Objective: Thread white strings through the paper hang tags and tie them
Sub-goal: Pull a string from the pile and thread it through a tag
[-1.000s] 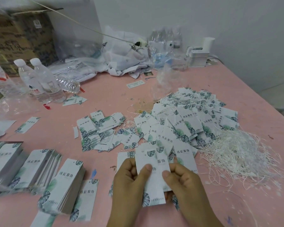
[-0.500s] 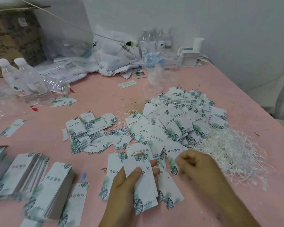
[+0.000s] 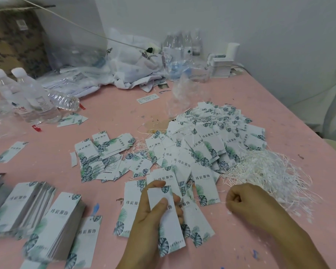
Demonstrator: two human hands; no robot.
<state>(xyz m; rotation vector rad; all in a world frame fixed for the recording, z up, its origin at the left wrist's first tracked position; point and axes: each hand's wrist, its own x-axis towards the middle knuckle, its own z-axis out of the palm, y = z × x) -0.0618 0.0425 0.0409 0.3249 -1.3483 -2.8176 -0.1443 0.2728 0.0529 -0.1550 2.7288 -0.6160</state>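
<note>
Left hand [image 3: 155, 208] clamped on a tag [image 3: 166, 220], long axis running away from the body, hole end far; right hand [image 3: 242, 202] curled, grip contents unclear, just short of the string pile [image 3: 270, 171] lying beyond it, nearer than the left.

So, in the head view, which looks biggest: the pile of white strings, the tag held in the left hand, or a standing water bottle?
1. Pile of white strings.
2. and 3. Held tag and water bottle look alike; the tag is nearer, so unsure.
</note>
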